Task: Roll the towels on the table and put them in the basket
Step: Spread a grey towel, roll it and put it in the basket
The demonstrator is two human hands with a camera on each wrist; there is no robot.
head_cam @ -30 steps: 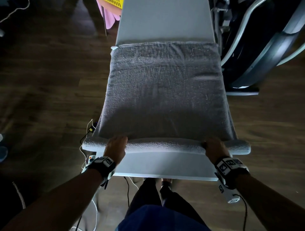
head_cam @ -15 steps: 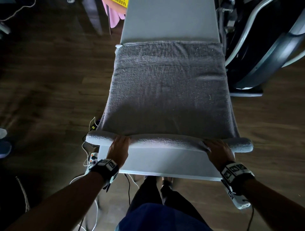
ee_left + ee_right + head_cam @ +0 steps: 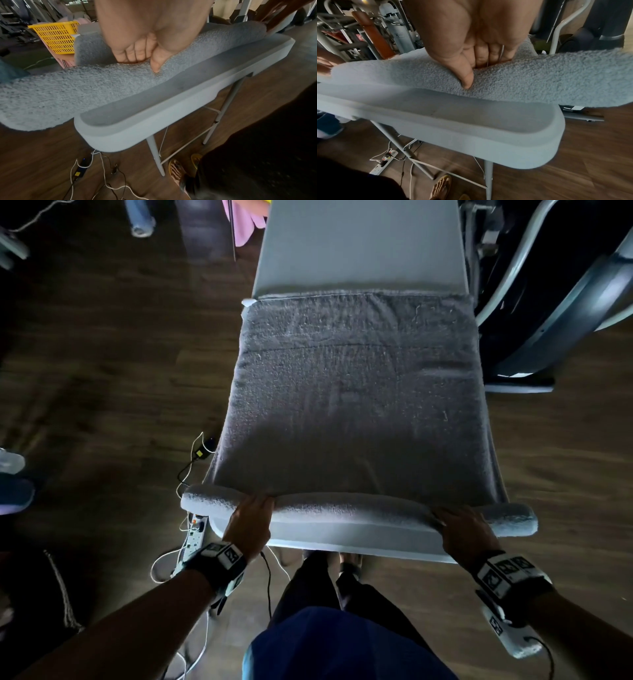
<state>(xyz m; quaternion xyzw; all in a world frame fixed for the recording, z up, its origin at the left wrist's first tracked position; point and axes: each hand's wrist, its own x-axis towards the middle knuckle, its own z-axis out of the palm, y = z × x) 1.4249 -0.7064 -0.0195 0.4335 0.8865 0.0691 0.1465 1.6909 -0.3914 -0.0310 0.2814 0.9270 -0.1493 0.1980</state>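
I see the grey towel spread along the narrow white folding table, its 6 o'clock edge already wound into a thin roll that overhangs both table sides. My left hand clamps the roll at 7 o'clock, fingers curled over the top and thumb pressing the near face. My right hand grips the same roll at 5 o'clock, thumb tucked under. The yellow basket stands beyond the table's far end, at 11 o'clock in the left wrist view.
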